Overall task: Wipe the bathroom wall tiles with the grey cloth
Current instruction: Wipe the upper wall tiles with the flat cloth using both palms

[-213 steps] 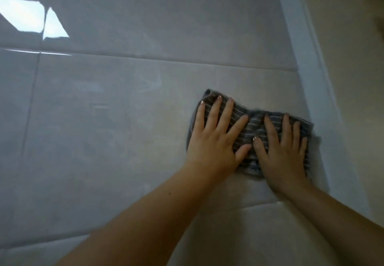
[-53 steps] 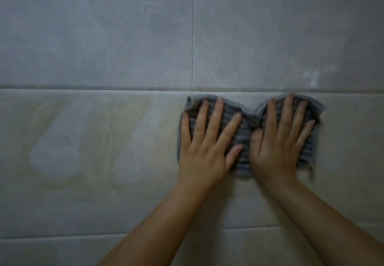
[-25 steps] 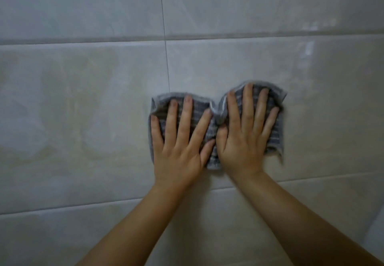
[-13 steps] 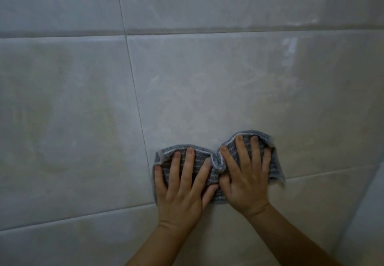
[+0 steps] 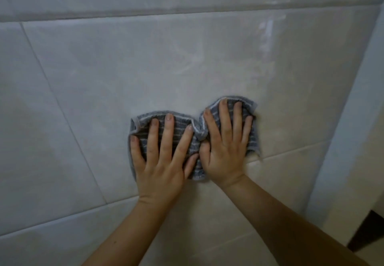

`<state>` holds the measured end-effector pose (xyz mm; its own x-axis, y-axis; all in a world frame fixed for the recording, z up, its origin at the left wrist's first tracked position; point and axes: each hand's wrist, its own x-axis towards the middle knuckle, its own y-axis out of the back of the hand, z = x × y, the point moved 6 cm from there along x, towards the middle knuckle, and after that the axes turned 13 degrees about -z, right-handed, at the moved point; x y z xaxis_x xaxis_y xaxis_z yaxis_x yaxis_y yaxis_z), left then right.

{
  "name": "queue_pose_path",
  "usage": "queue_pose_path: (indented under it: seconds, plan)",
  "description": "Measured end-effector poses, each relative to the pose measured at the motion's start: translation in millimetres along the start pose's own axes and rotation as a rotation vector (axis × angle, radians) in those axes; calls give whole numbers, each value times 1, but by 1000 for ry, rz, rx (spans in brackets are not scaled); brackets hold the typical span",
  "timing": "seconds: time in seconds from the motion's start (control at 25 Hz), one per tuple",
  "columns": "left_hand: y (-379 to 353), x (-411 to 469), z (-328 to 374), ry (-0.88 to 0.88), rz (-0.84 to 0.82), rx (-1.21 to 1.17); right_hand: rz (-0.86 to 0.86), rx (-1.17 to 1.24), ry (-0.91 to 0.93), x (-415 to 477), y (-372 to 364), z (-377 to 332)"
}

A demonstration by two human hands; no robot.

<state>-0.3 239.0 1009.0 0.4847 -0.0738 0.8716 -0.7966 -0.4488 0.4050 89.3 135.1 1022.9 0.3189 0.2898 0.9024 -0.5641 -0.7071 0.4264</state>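
Note:
A grey striped cloth point(image 5: 180, 124) is spread flat on a pale, glossy wall tile point(image 5: 145, 68), bunched into a fold in its middle. My left hand point(image 5: 160, 166) presses the cloth's left half with fingers splayed. Beside it, thumbs nearly touching, my right hand point(image 5: 224, 153) presses the right half the same way. The cloth's lower edge sits just above a horizontal grout line point(image 5: 291, 151). Streaky smears show on the tile above the hands.
A pale vertical corner strip point(image 5: 353, 120) ends the tiled wall to the right of the cloth. Beyond it lies a dark gap point(image 5: 369, 230) at lower right. A slanting vertical grout line point(image 5: 62, 107) runs left of the hands.
Both hands have slid the cloth to the right along the tile, away from the vertical grout line and nearer the corner strip. The cloth stays flat under both palms.

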Motion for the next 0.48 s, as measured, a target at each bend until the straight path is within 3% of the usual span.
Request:
queue_pose_path:
  seconds: [0.2,0.48]
  plan:
    - [-27,-24,57,-79,-88,19,-56,-73,68,-54,-15,60]
    - [-15,62,98,3,13,-82,52,1,-98,15,23,114]
